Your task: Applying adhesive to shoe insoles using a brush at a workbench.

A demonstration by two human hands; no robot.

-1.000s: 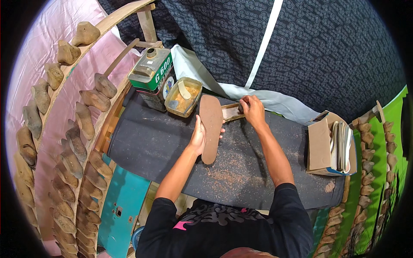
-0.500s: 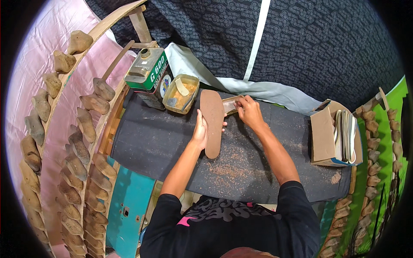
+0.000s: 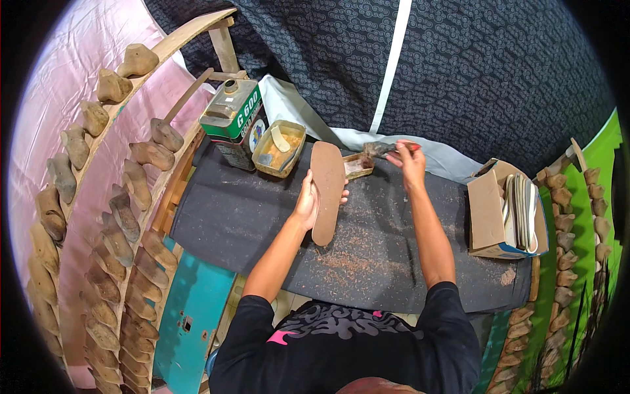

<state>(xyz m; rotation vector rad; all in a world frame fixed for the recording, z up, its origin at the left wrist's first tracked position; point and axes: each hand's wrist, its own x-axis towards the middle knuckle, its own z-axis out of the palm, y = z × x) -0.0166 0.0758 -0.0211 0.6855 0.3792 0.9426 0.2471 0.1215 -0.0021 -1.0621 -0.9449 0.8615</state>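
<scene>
A long brown shoe sole stands nearly upright in the picture, gripped along its edges by my left hand. The thumb shows on its left edge and fingertips on its right; the other fingers are hidden behind it. My right hand is closed around a brush with a red handle end and dark, worn bristles. Those bristles are over a small shallow tray, just right of the sole. Whether they touch what is in the tray, I cannot tell.
Brown shavings litter the dark table cover. A grubby tub with a scraper-like piece and a green metal can stand at the back left. A cardboard box of soles sits right. Racks of wooden shoe lasts flank the table.
My right hand has risen from the small tray and moved right, and a brush now shows in it. My left hand keeps the sole in nearly the same place.
</scene>
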